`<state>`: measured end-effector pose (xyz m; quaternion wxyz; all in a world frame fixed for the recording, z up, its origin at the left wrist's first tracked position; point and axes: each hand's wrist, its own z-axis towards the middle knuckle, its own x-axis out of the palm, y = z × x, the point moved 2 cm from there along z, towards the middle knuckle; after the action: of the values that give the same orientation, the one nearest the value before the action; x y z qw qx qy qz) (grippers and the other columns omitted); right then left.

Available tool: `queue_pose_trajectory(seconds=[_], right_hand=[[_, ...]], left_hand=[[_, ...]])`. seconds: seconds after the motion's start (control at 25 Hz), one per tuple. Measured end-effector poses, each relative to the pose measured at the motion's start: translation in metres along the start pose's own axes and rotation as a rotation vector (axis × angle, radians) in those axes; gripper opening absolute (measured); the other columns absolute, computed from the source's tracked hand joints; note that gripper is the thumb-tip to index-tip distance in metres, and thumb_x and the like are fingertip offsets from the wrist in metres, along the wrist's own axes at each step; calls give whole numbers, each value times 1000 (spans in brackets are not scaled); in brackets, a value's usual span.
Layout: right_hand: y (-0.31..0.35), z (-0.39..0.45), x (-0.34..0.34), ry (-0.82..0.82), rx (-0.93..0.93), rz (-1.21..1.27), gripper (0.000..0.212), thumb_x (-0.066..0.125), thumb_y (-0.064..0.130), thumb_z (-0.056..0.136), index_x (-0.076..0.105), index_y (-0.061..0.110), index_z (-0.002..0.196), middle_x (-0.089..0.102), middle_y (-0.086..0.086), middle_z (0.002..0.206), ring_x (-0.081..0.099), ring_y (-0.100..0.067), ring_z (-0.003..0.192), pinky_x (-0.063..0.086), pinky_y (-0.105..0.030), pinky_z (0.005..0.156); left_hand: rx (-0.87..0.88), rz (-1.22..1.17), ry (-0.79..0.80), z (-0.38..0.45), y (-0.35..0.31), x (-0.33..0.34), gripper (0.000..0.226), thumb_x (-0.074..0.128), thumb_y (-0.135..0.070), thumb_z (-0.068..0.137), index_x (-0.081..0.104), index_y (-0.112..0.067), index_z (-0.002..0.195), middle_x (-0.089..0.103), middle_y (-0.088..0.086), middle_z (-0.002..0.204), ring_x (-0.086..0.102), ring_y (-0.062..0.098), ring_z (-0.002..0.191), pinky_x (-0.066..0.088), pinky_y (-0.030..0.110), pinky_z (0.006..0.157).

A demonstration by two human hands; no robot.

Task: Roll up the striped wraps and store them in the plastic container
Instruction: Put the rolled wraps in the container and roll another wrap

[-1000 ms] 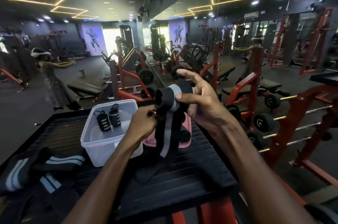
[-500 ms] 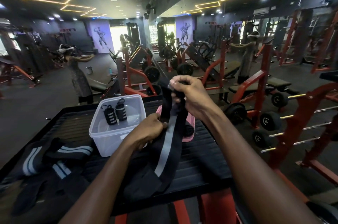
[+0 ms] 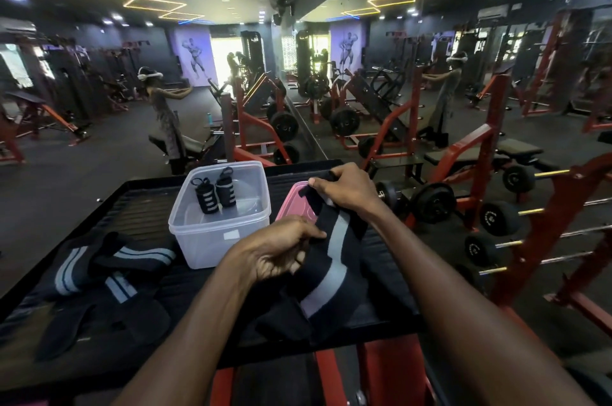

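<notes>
A long black wrap with a grey stripe [image 3: 331,259] lies stretched across the black platform, over a pink lid [image 3: 293,198]. My right hand [image 3: 344,188] pinches its far end above the lid. My left hand [image 3: 281,248] grips its edge nearer to me. The clear plastic container [image 3: 218,233] stands just left of my hands, open, with two rolled striped wraps [image 3: 215,195] inside. More unrolled striped wraps [image 3: 109,264] lie in a heap at the left of the platform.
The black ribbed platform [image 3: 145,216] has a raised rim and a red frame [image 3: 381,376] under it. Red weight racks with dumbbells [image 3: 496,216] stand close on the right. A person stands further off at the left, and a mirror wall runs behind.
The wrap was held up in the air with its top partly rolled; both hands have come down and it now lies stretched flat on the platform. The camera has tilted down.
</notes>
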<state>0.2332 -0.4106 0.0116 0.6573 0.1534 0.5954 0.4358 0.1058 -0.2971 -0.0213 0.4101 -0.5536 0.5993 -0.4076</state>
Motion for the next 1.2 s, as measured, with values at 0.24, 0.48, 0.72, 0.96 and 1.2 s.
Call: queue_pose_trajectory(seconds=[0.24,0.48,0.72,0.96,1.2], right_hand=[[-35,14,24,136,48,197,27,76,34,83,77,8,78,73,-2,74,63,-11,73,49,-28,68],[-44,23,16,56,133,628,9,75,8,85,72,10,76,71,-2,72,64,-11,68,50,-21,64],[-37,19,21,241,126,897,6,68,1,88,67,5,84,70,-7,75,66,-13,65,56,-23,61],[-25,30,26,233,208,1081,12,59,0,95,67,4,88,72,-7,72,69,-15,64,59,-25,60],[-21,40,33,55,238,1054,15,62,-2,93,66,3,80,68,-13,76,65,-18,66,60,-29,61]], left_hand=[[-33,361,-191,14,13,-5,29,55,-33,99,54,-21,72,52,0,67,49,14,52,37,18,42],[-20,465,-234,16,10,-13,25,46,-30,104,61,-10,101,69,9,93,66,23,81,59,45,81],[-44,70,-45,10,-12,-13,41,33,-34,108,55,-5,92,63,10,75,66,24,48,50,26,41],[181,462,-73,8,-33,-16,32,47,-45,102,70,-23,102,73,-16,87,65,-2,74,46,16,65],[235,411,-224,19,-32,-30,24,57,-35,100,72,-16,101,78,4,92,74,21,82,58,37,72]])
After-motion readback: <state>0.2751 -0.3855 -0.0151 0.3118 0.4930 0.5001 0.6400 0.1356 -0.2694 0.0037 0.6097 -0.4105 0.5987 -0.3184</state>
